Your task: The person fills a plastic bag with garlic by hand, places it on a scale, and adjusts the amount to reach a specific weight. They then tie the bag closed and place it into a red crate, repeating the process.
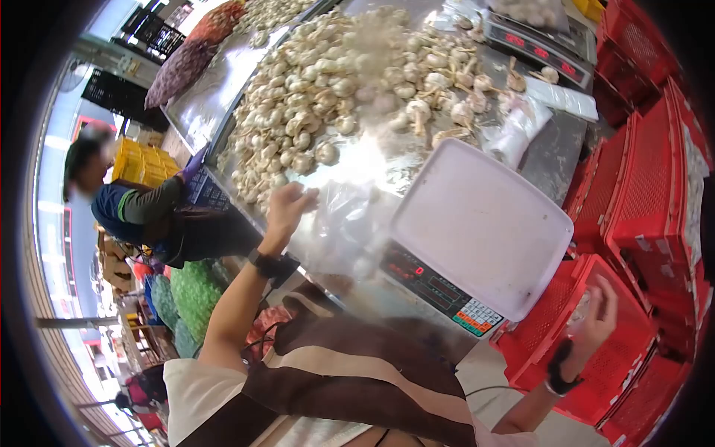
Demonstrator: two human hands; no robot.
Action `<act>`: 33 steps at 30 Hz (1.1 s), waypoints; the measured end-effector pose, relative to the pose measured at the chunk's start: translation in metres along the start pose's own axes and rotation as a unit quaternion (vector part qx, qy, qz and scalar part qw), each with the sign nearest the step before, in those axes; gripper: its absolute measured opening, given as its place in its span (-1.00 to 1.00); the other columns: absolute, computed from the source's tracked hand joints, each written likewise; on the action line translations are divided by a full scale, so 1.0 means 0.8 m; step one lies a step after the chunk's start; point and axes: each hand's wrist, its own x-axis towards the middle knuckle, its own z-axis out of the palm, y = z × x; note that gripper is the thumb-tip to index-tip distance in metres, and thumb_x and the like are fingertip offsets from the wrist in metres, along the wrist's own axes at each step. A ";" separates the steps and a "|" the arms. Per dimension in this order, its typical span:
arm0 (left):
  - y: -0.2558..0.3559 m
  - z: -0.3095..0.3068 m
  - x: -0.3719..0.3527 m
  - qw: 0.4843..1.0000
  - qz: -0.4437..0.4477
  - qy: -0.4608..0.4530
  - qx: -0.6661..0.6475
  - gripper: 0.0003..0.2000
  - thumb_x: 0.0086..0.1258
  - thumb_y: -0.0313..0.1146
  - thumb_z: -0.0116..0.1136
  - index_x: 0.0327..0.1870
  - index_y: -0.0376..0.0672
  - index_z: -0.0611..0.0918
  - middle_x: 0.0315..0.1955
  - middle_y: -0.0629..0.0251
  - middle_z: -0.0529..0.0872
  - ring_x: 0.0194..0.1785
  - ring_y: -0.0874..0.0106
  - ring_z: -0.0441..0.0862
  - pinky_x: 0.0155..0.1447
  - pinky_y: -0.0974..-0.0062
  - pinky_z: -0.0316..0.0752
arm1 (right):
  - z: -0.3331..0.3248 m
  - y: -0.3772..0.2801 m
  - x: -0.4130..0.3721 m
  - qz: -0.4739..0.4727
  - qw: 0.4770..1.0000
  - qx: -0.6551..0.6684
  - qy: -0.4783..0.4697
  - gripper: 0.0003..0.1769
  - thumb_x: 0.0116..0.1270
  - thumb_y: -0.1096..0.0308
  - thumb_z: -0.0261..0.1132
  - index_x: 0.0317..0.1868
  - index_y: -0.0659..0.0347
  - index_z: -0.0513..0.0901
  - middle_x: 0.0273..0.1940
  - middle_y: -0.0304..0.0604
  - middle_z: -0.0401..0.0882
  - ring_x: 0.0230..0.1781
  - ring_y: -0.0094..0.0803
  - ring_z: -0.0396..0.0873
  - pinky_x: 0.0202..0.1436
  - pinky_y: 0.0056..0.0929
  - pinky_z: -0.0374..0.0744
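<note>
My left hand [289,211] is closed at the upper left edge of a clear plastic bag [339,235], which lies crumpled at the near edge of the metal table. My right hand [598,316] is over a red crate [547,313], its fingers bent around something pale and see-through, too small to make out. Between my hands stands a digital scale with a bare white tray [484,223]; its red display [418,270] reads 0. A large heap of garlic bulbs [298,104] covers the table beyond my left hand.
Red crates [648,194] are stacked along the right. A second scale [536,52] carries a filled bag at the back right, near a stack of flat plastic bags [562,98]. On the left a person [149,201] stands at the table, near yellow crates [141,165] and green net sacks [195,290].
</note>
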 end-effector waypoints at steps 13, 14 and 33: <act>0.014 -0.079 -0.008 0.944 0.000 0.052 -0.325 -0.94 0.37 -0.40 -0.06 -0.25 -0.15 0.45 -0.49 0.46 0.52 -0.50 0.68 0.44 -0.46 0.71 0.39 | 0.429 -0.160 -0.166 -0.430 0.801 -0.048 -0.414 -0.75 0.02 0.45 0.16 -0.23 0.27 0.54 -0.06 -0.06 0.47 -0.07 -0.08 0.39 -0.02 -0.24 0.39; 0.017 -0.096 -0.005 0.941 0.018 0.095 -0.324 -0.94 0.38 -0.40 -0.08 -0.24 -0.14 0.45 -0.50 0.48 0.51 -0.51 0.71 0.42 -0.49 0.74 0.35 | 0.442 -0.135 -0.180 -0.440 0.779 -0.110 -0.433 -0.69 0.05 0.45 0.12 -0.13 0.26 0.49 -0.11 -0.02 0.48 -0.18 -0.08 0.43 -0.08 -0.22 0.41; -0.009 -0.190 0.040 0.872 0.158 -0.058 -0.460 -0.80 0.37 -0.24 -0.06 -0.15 -0.16 0.45 -0.33 0.40 0.56 -0.35 0.60 0.53 -0.30 0.65 0.47 | 0.494 -0.196 -0.158 -0.206 0.867 -0.066 -0.448 -0.67 0.07 0.13 0.26 -0.28 0.23 0.54 -0.41 0.01 0.53 -0.31 0.00 0.49 -0.23 -0.22 0.45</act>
